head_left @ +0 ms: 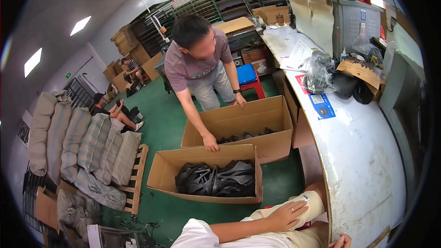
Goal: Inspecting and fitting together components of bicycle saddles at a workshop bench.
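Observation:
My left hand (pixel 288 213) lies flat across my knee on beige shorts (pixel 317 204), fingers stretched out and nothing held. At the worktable's near edge, my right hand (pixel 340 241) shows only curled fingertips; the picture's lower edge cuts it off, and what they hold, if anything, is hidden. In front of my knees stands an open cardboard box (pixel 161 179) with black, curved moulded pieces (pixel 216 180) inside. A larger open box (pixel 275 144) behind it has dark pieces low down. A standing co-worker (pixel 197 59) has one hand on each box and the head turned right.
The white worktable (pixel 363 170) runs along my right, bearing plastic bags (pixel 319 71), papers and a grey cabinet (pixel 353 23). Stuffed woven sacks (pixel 92 142) and a wooden pallet (pixel 137 179) stand left. A red stool with a blue top (pixel 246 74) is behind the boxes. Two people sit farther back.

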Available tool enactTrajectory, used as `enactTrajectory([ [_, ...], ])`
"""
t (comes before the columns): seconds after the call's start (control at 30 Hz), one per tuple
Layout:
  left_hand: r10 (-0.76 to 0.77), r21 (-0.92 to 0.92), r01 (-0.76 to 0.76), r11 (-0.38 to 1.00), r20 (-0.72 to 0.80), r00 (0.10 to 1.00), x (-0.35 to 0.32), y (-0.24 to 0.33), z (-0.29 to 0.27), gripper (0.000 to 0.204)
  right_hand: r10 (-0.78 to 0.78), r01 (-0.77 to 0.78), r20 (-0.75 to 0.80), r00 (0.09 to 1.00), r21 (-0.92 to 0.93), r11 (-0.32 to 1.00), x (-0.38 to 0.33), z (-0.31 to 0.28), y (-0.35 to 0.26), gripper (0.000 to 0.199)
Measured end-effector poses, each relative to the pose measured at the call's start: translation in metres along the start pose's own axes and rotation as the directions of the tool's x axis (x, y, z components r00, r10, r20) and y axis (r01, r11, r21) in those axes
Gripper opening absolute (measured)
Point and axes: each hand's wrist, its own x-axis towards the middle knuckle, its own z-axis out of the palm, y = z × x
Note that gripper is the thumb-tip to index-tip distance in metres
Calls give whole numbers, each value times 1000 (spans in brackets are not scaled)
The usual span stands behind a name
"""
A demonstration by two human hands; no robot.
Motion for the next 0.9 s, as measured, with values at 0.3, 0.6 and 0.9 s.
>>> enactTrajectory([
  [0.3,42,7,-42,999,-15,999,3,5,3,60,-27,29,-21,999,67,997,-1,-5,10,16],
  [0.6,156,-59,-164,985,-129,979,8,11,0,48,-9,13,-44,999,106,994,-1,-10,31,15],
  [0.9,864,-964,-204,167,44,501,112,271,3,36,-343,509,417,842,-404,760,42,73,-57,14],
])
